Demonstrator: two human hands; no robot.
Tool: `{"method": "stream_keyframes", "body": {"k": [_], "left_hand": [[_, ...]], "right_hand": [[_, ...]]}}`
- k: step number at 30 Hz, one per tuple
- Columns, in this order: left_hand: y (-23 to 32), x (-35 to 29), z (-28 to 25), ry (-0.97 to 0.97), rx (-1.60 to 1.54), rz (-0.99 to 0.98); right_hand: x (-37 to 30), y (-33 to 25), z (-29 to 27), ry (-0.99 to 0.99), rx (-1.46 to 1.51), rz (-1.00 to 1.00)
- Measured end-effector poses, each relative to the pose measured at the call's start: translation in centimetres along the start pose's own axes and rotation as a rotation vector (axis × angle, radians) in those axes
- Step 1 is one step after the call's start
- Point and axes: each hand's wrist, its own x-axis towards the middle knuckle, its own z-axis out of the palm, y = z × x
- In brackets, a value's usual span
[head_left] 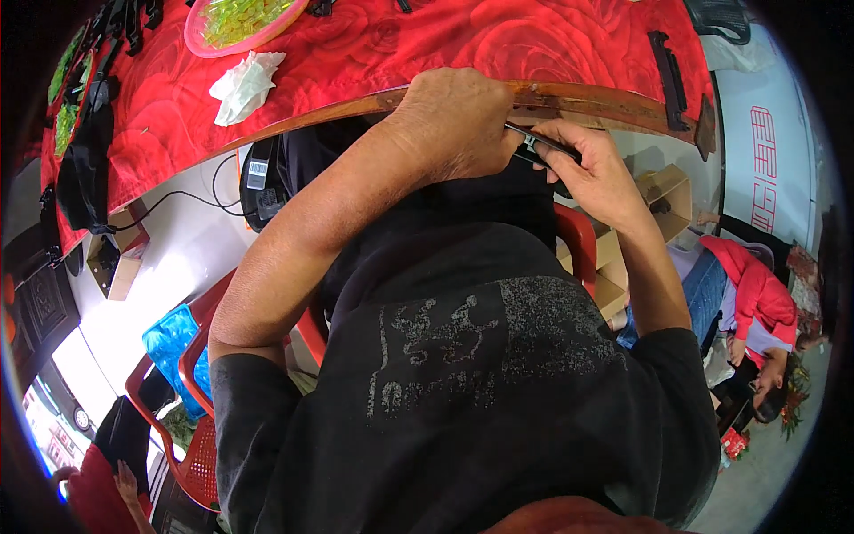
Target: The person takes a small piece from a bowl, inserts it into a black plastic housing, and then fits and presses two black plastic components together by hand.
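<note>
Just below the table's near edge, my left hand is closed, its back turned up and its fingertips hidden. A thin black strip-like piece runs from beside that fist into my right hand. The thumb and fingers of my right hand are pinched round its other end. How much of the piece lies inside my left hand is hidden. Both hands are close together above my lap. A long black notched strip lies on the red cloth, to the right of my hands.
A red rose-patterned cloth covers the table, which has a wooden edge. On it are a pink basket of yellow-green pieces and a crumpled white tissue. Cardboard boxes, a red chair and other people are around me.
</note>
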Motion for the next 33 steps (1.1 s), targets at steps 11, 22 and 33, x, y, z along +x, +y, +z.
{"method": "stream_keyframes", "body": {"k": [11, 22, 33], "left_hand": [[-0.02, -0.19, 0.24, 0.019, -0.014, 0.018], [0.15, -0.35, 0.2, 0.05, -0.006, 0.044], [0.47, -0.55, -0.05, 0.006, -0.018, 0.022]], "right_hand": [[-0.14, -0.51, 0.03, 0.013, -0.003, -0.085], [-0.18, -0.39, 0.08, 0.01, 0.021, -0.1], [-0.25, -0.51, 0.35, 0.008, 0.04, -0.083]]}}
